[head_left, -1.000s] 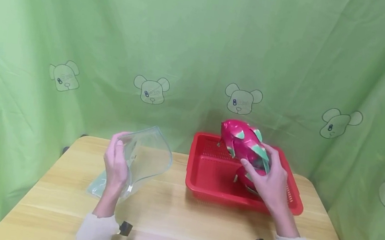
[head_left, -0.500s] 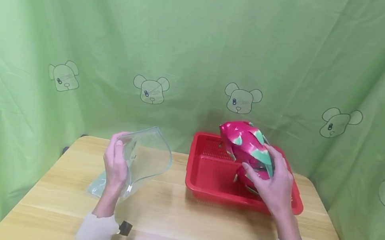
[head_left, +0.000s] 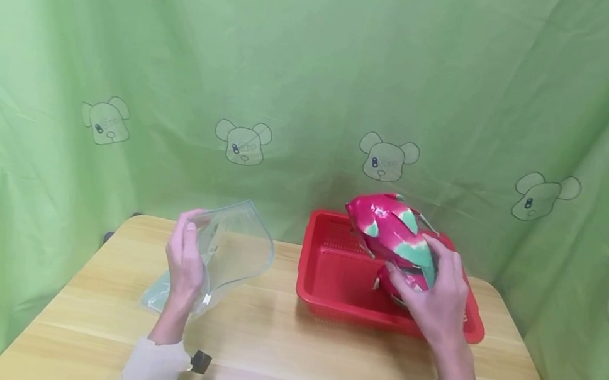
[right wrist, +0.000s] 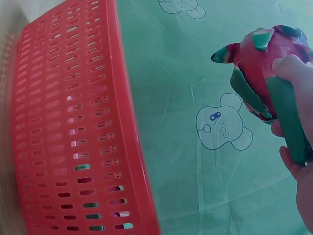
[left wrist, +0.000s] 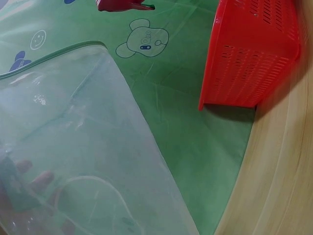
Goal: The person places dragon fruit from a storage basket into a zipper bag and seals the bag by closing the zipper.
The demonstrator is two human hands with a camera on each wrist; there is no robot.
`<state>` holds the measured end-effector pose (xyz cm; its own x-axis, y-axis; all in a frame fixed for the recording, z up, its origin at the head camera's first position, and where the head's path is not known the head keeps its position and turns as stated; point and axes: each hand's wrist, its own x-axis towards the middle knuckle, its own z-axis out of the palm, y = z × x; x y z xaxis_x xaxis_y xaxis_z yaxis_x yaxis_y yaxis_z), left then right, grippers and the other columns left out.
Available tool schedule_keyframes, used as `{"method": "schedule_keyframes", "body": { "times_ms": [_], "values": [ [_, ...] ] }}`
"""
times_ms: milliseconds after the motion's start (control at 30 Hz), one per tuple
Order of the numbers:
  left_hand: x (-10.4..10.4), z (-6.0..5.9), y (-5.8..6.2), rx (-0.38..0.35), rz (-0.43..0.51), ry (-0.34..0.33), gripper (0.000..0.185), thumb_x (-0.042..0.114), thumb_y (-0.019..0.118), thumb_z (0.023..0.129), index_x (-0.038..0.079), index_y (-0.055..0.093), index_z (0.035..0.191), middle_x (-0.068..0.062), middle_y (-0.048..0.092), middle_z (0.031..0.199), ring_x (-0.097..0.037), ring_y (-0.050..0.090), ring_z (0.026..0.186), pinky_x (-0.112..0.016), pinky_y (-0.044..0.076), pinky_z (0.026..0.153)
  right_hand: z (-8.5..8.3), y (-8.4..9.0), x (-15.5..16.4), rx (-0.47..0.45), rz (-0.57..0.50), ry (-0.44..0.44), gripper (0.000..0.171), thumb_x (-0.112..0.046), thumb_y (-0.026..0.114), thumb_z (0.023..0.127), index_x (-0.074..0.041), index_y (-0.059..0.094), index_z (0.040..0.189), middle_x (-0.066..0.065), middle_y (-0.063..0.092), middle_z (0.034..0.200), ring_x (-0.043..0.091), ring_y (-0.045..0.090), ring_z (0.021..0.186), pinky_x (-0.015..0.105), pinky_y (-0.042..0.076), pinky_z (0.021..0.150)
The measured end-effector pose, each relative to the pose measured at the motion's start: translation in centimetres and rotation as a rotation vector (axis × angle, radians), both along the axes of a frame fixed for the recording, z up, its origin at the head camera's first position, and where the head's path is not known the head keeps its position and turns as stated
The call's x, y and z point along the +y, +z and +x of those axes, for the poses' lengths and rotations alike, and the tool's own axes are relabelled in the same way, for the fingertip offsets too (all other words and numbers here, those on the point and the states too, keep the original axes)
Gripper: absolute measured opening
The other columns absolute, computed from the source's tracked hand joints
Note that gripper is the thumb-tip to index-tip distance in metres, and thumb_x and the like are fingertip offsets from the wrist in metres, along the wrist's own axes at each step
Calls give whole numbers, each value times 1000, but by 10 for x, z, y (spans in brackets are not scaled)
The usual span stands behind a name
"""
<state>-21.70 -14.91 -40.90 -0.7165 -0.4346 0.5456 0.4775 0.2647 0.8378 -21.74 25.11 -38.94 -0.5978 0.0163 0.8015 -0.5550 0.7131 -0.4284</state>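
My right hand (head_left: pixel 441 302) grips a pink dragon fruit (head_left: pixel 383 222) with green-tipped scales, held up over the red plastic basket (head_left: pixel 325 303). In the right wrist view the dragon fruit (right wrist: pixel 259 63) has the thumb and fingers around one end, beside the basket's slotted wall (right wrist: pixel 73 122). A second dragon fruit (head_left: pixel 413 281) lies in the basket, partly hidden by my hand. On the left, my left hand (head_left: pixel 185 264) holds a clear zip bag (head_left: pixel 243 246) by its side, its mouth spread toward the basket. Through the bag (left wrist: pixel 98 127), the left fingers show only blurred.
A wooden table (head_left: pixel 272 363) carries the basket, and the bag's lower end hangs close to it at left. Green curtain (head_left: pixel 318 77) with bear-face prints surrounds the back and sides of the table.
The dragon fruit in my right hand has turned and tilted slightly, and the right hand has shifted a little to the right. My left hand and the bag stay nearly still.
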Motion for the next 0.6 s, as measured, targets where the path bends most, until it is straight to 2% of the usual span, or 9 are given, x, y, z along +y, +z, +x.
{"method": "schedule_keyframes", "body": {
  "times_ms": [100, 267, 433, 600],
  "values": [
    [0, 0, -1, -6, 4, 4, 38, 20, 33, 109, 3, 62, 125, -10, 68, 122, -21, 59, 118, -44, 41, 106, 1, -1, 0, 29, 32, 9, 86, -5, 92, 65, -3, 53, 142, 20, 58, 119, 27, 55, 105, 4, 35, 91],
    [0, 0, -1, -2, 3, 8, 38, 20, 32, 109, 3, 62, 125, -9, 67, 122, -20, 59, 119, -43, 42, 106, -1, -2, -2, 55, 64, 26, 84, -11, 90, 69, -3, 52, 144, 23, 57, 118, 29, 54, 106, 6, 35, 92],
    [0, -1, 0, 2, -1, 9, 38, 19, 32, 109, 2, 62, 125, -10, 67, 122, -20, 59, 118, -43, 42, 105, -1, -3, -5, 66, 40, 29, 81, -15, 88, 72, -5, 52, 144, 22, 59, 120, 26, 55, 106, 6, 36, 92],
    [-1, -1, 0, 1, -4, 15, 38, 19, 32, 108, 2, 62, 125, -9, 68, 121, -19, 59, 117, -41, 43, 104, -1, -4, -11, 66, 12, 54, 83, -13, 91, 68, -6, 55, 142, 19, 61, 120, 23, 56, 106, 6, 38, 92]
  ]
}}
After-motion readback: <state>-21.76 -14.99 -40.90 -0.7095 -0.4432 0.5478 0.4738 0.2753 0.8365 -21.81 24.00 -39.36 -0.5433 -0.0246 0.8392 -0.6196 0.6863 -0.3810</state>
